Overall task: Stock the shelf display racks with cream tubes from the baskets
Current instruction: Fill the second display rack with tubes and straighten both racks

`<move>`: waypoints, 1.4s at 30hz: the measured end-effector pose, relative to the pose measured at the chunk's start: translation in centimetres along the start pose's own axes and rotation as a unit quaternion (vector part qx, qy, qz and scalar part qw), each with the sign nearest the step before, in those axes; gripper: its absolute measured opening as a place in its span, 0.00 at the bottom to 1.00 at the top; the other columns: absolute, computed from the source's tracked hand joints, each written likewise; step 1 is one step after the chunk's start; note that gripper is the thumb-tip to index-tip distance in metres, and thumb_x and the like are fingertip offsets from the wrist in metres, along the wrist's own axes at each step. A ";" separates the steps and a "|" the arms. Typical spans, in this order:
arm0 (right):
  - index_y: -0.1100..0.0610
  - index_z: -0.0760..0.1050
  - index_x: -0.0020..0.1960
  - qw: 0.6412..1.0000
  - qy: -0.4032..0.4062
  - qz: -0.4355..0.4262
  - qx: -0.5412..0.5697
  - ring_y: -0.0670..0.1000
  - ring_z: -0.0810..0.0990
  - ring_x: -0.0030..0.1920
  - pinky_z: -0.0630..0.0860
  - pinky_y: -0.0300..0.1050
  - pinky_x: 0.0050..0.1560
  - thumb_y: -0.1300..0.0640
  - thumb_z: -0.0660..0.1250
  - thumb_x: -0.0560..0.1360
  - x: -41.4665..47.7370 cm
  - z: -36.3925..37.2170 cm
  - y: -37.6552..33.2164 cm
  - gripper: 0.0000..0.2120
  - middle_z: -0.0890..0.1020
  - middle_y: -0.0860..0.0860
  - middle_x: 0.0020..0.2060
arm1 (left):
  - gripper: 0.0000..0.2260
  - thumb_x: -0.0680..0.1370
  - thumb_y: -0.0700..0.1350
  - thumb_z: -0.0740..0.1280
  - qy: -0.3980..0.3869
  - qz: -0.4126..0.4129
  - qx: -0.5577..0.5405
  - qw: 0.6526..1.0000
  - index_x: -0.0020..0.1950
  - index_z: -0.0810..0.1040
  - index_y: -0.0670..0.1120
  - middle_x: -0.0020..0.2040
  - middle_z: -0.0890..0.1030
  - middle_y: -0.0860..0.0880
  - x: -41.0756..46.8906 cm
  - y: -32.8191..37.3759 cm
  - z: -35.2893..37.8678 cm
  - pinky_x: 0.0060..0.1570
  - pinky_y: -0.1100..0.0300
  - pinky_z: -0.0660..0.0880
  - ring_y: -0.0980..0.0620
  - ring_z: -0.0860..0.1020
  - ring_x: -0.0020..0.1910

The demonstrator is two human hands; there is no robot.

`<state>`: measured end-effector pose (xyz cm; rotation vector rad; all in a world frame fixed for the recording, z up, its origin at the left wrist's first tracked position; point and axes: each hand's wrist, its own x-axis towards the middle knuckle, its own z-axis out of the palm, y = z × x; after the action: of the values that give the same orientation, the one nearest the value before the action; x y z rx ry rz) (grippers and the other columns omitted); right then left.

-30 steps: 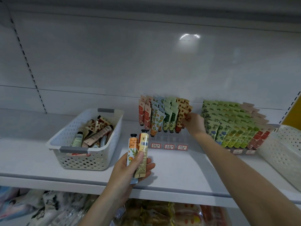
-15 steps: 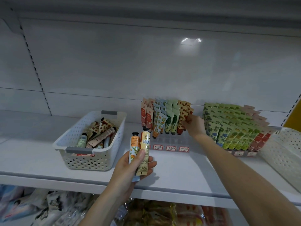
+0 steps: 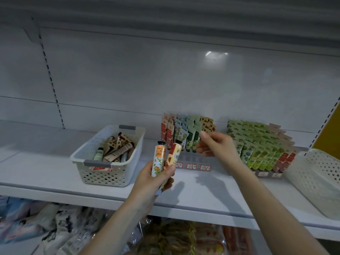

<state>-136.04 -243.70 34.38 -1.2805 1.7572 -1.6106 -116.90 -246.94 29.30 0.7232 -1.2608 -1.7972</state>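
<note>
On shelf, far L: basket [image 3: 97, 163] w/ loose cream tubes [image 3: 117, 151]. Mid: left hand [image 3: 156, 181] clamped on 2 tubes [image 3: 159, 159], upright, before 1st rack [image 3: 191, 166]. Right hand [image 3: 215, 147] now off rack, fingers apart, empty; last tube prob. seated, next due from L pair. R: 2nd rack [image 3: 263, 174], near full.

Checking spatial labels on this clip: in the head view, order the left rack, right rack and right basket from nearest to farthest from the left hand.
1. Left rack: just up and right of the left hand, which holds tubes.
2. Right rack: farther right, past the left rack.
3. Right basket: at the far right edge of the view.
</note>
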 end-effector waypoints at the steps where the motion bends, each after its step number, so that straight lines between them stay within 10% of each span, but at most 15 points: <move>1: 0.56 0.77 0.46 0.999 -0.044 0.009 -0.002 0.49 0.82 0.33 0.79 0.38 0.35 0.50 0.64 0.75 -1.1 0.4 -1.0 0.09 0.83 0.53 0.36 | 0.15 0.66 0.46 0.72 0.001 0.005 0.031 1.000 0.50 0.76 0.45 0.38 0.79 0.48 -0.2 0.0 0.3 0.37 0.61 0.75 0.55 0.77 0.34; 5: 0.56 0.78 0.47 0.989 -0.144 0.030 -0.006 0.47 0.82 0.32 0.77 0.37 0.34 0.50 0.66 0.73 -3.8 1.4 -2.8 0.10 0.83 0.49 0.34 | 0.10 0.71 0.45 0.72 0.000 0.032 0.132 0.991 0.50 0.76 0.47 0.37 0.79 0.53 -1.3 0.1 1.1 0.35 0.66 0.73 0.57 0.77 0.35; 15: 0.64 0.76 0.44 0.968 -0.079 0.107 0.212 0.52 0.83 0.37 0.81 0.41 0.39 0.70 0.65 0.72 -6.5 -0.6 -1.1 0.05 0.81 0.59 0.41 | 0.05 0.74 0.35 0.68 0.077 -0.004 -0.028 0.997 0.47 0.75 0.42 0.42 0.81 0.44 -2.2 1.6 0.0 0.39 0.59 0.80 0.49 0.80 0.41; 27: 0.53 0.81 0.47 0.963 -0.245 0.052 -0.099 0.41 0.80 0.40 0.75 0.34 0.42 0.58 0.70 0.72 -7.0 0.0 -0.1 0.04 0.82 0.48 0.41 | 0.06 0.74 0.34 0.68 0.046 0.072 0.073 0.994 0.44 0.74 0.44 0.38 0.80 0.48 -1.3 1.7 1.6 0.32 0.67 0.77 0.55 0.80 0.35; 35: 0.60 0.75 0.42 0.993 0.084 0.073 0.049 0.51 0.80 0.42 0.80 0.36 0.41 0.63 0.67 0.74 -3.0 -1.9 3.2 0.03 0.81 0.54 0.41 | 0.10 0.79 0.47 0.62 0.048 0.030 0.038 0.998 0.42 0.69 0.43 0.31 0.70 0.48 -0.3 0.5 -0.1 0.27 0.62 0.67 0.55 0.68 0.23; 42: 0.63 0.75 0.46 0.968 0.232 0.045 -0.084 0.51 0.73 0.33 0.68 0.44 0.40 0.60 0.68 0.74 3.7 -3.7 6.3 0.06 0.77 0.54 0.35 | 0.12 0.81 0.51 0.57 0.040 -0.008 0.002 0.999 0.46 0.70 0.43 0.31 0.70 0.49 1.4 -0.2 -0.4 0.23 0.64 0.64 0.56 0.65 0.22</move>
<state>-142.89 -245.43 30.29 -0.9200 2.2336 -1.8489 -117.41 -248.29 28.94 0.8002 -1.2094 -1.7619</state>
